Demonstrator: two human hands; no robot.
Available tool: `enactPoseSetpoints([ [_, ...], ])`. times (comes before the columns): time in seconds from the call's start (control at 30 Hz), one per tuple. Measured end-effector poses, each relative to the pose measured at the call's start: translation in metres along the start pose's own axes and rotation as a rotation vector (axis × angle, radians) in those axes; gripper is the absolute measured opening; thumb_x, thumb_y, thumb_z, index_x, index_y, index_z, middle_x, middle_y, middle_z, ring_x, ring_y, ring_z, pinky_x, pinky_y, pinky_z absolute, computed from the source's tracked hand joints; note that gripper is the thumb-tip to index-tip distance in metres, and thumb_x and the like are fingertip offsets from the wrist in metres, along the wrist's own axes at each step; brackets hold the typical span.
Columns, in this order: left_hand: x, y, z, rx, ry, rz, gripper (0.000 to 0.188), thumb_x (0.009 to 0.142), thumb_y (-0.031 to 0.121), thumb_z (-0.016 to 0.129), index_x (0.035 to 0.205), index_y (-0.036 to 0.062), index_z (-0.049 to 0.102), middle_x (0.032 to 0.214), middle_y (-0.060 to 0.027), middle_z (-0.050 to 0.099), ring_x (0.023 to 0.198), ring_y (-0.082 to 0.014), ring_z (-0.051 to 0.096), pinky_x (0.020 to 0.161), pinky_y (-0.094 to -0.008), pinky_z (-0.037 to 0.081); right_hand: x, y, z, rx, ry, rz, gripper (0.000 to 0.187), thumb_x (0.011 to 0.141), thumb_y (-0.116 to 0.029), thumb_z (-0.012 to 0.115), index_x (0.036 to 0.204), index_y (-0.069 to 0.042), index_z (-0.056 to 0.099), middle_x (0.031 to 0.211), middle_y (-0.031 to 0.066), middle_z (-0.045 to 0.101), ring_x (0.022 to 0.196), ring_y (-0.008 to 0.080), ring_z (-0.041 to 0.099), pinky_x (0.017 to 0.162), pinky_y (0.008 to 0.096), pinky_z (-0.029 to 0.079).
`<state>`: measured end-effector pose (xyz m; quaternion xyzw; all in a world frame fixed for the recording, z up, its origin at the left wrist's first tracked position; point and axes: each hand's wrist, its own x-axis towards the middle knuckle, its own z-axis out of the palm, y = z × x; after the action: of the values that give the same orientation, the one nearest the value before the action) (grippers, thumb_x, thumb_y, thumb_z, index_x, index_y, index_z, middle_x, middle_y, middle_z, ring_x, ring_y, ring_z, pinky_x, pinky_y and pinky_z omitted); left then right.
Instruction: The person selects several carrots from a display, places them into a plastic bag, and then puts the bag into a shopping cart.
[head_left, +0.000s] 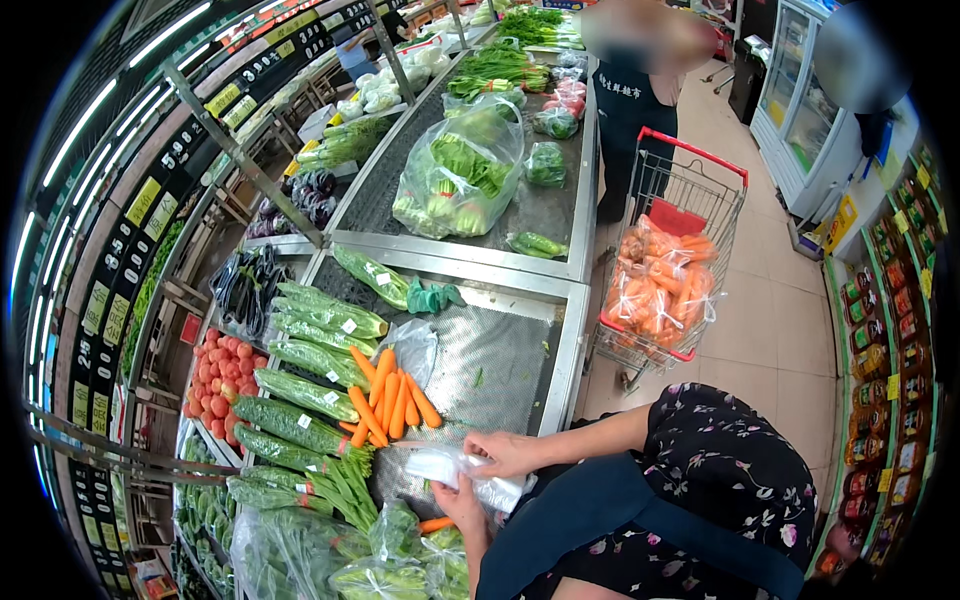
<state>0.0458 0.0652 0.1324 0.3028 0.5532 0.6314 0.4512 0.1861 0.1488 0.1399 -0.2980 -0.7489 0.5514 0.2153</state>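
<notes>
Over the near end of a metal display table, my right hand (502, 453) and my left hand (460, 502) pinch the white, see-through plastic bag (432, 465) between them. The bag's rolled or bunched part (500, 490) lies by my left fingers. Beyond my hands is a loose pile of carrots (393, 395), with an opened, see-through plastic bag (412, 348) behind it. Another carrot (437, 524) lies by my left hand. Bunched green stalks (345, 490) lie left of my hands, beside bagged greens (395, 530).
Wrapped long green vegetables (300, 425) line the table's left side, near tomatoes (218, 380) and eggplants (250, 285). A large bag of greens (462, 175) sits on the far section. A cart with bagged carrots (660, 285) stands right, a person in a dark apron (630, 115) behind it.
</notes>
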Motion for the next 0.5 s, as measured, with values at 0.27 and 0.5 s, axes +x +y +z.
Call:
enactPoseSetpoints([
  [0.27,0.005,0.01,-0.01,0.225,0.062,-0.105,0.035,0.08,0.007,0.065,0.11,-0.0052,0.052,0.1,-0.0083,0.06,0.089,-0.0136,0.057,0.079,-0.0284,0.046,0.019,0.018,0.006,0.143,0.235,0.101,0.011,0.088,-0.009,0.051,0.089,-0.002,0.06,0.077,0.0068,0.062,0.072,0.0097,0.054,0.065,0.0281,0.046],
  [0.5,0.002,-0.012,-0.081,0.0,0.321,0.053,0.035,0.084,0.002,0.055,0.117,-0.0031,0.044,0.106,-0.0088,0.057,0.092,-0.0137,0.054,0.082,-0.0271,0.044,0.033,0.062,-0.105,0.363,0.557,0.198,0.01,0.084,-0.01,0.06,0.087,-0.002,0.063,0.075,0.0,0.062,0.065,0.0072,0.055,0.061,0.0234,0.045],
])
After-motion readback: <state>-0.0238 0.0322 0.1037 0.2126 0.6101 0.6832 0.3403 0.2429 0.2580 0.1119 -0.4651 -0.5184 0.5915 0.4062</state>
